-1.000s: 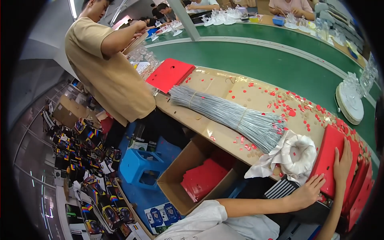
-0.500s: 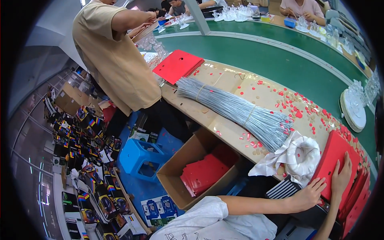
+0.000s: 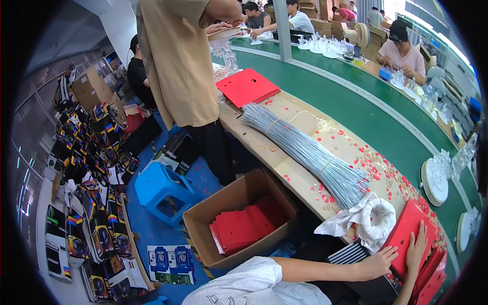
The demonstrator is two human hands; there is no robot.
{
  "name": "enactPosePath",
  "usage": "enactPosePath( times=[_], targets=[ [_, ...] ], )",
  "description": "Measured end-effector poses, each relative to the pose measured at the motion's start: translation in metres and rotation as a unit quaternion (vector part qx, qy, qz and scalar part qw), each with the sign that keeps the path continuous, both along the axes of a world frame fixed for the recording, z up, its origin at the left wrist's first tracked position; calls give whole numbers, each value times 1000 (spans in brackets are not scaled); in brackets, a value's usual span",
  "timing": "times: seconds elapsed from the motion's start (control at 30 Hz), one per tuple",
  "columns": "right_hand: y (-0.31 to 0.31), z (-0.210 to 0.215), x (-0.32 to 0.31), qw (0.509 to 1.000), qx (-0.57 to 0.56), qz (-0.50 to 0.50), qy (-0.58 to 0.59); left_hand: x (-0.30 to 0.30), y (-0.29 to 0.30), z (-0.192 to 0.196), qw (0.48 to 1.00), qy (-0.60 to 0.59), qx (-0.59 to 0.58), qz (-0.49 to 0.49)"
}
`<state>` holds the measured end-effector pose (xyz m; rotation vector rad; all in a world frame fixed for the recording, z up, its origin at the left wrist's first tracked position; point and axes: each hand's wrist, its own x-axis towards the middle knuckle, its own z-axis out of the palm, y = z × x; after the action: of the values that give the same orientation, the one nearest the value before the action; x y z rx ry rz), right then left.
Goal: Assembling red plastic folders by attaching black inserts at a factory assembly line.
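Observation:
A stack of red punched sheets (image 3: 406, 229) lies at the table's right end. My left hand (image 3: 377, 263) grips the stack's near left edge, fingers bent over it and thumb out of sight. Flat on the right part of the top sheet rests my right hand (image 3: 417, 248), its fingers stretched out. More red sheets (image 3: 431, 277) lean in a tilted bunch just right of my right wrist. Beside the stack sits a crumpled white cloth ring (image 3: 377, 217), with a black-and-white striped piece (image 3: 349, 254) below it.
A long bundle of silvery wires (image 3: 305, 152) crosses the table (image 3: 264, 147), among red and tan discs. Another red sheet stack (image 3: 249, 86) lies farther off. A cardboard box (image 3: 203, 229) holds red sheets near a blue stool (image 3: 165, 190). A person in tan (image 3: 178, 66) stands left; a green conveyor (image 3: 345, 101) runs behind.
The view has tilted up and shifted, so more people and the fan at the back show. Both my hands stay on the red stack, with little change in their hold.

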<state>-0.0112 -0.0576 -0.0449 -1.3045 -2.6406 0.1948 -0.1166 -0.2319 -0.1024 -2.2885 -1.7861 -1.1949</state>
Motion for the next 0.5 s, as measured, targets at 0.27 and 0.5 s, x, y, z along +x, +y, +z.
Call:
enactPosePath(
  times=[0.27, 0.5],
  targets=[
    [64, -8, -9, 999, 29, 8, -16, -4, 0, 3, 1000, 4, 0, 6],
    [113, -6, 5, 992, -7, 100, 80, -8, -4, 11, 999, 13, -21, -24]
  ],
)
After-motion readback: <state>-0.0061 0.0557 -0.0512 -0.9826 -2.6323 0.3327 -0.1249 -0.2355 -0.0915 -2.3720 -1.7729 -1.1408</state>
